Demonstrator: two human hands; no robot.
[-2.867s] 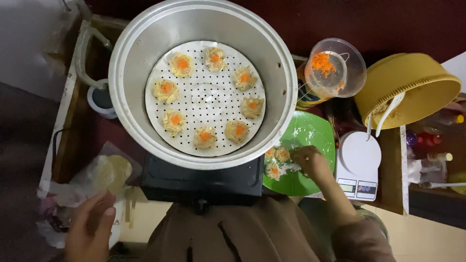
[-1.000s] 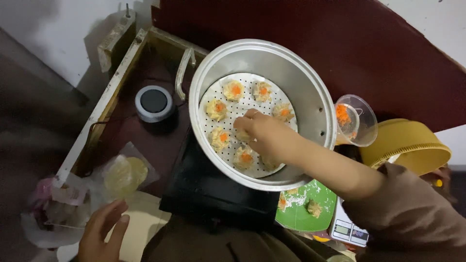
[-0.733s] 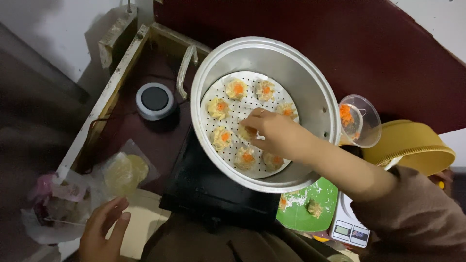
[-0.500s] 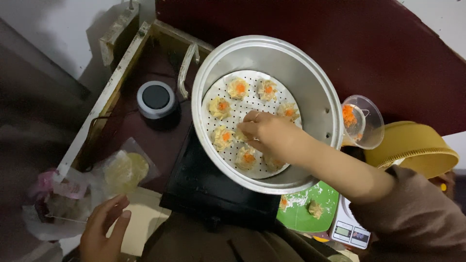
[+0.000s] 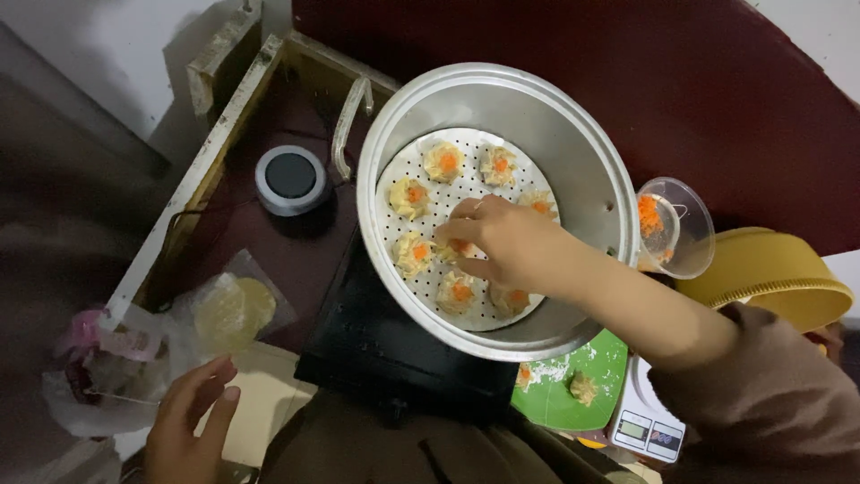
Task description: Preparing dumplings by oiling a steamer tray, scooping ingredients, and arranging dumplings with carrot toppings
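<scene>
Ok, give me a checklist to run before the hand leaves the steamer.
1. Right hand inside the steamer pot: ok.
2. Dumpling at its fingertips resting on the perforated tray: cannot tell, fingers hide it.
3. Dumpling apart from its neighbours: cannot tell.
4. Open space in the tray's middle: ok.
5. More dumplings on the green plate: ok, two show.
6. Left hand away from the pot: ok.
</scene>
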